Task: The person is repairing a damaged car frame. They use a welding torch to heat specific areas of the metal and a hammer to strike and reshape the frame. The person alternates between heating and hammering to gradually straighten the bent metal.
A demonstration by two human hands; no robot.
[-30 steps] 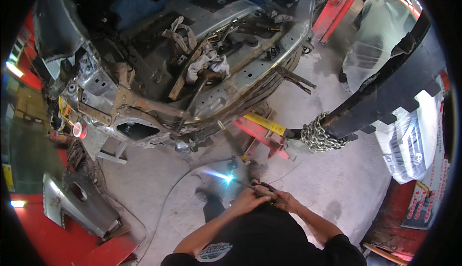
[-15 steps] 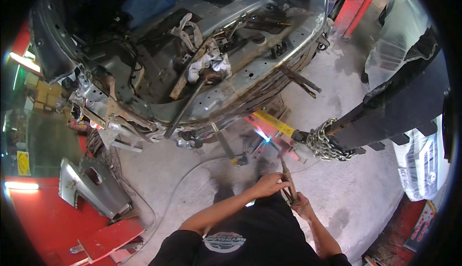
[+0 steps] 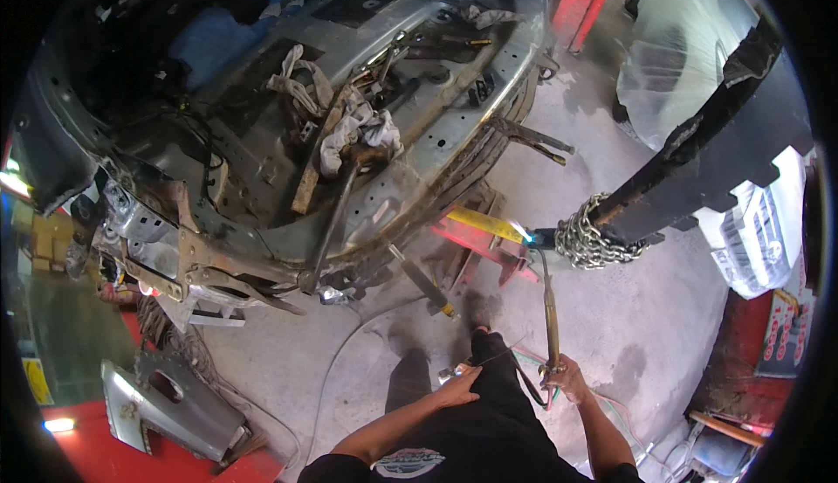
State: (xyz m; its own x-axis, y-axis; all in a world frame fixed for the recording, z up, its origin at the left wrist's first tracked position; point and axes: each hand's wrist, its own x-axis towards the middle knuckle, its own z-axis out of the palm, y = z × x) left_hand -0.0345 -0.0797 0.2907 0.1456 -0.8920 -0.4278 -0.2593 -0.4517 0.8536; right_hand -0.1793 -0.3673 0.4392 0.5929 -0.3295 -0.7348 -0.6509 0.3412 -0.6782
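My right hand grips a lit gas torch by its valve end. Its long neck points away from me, and a small blue-white flame burns at the tip, in front of the yellow and red metal arm. Red and green hoses trail from the torch. Nearer my body, my left hand is closed by my thigh. A thin, wire-like rod sticks out from its fingers, with a small shiny piece beside them that I cannot make out.
A stripped grey car body fills the far side, with rags and tools inside. A chain wraps a black beam at right. The detached grey fender lies at left. A hammer-like tool stands ahead of my feet.
My left hand has left the torch and moved down toward my thigh. The torch in my right hand has swung right and more upright, its flame shifting right. The view has turned slightly.
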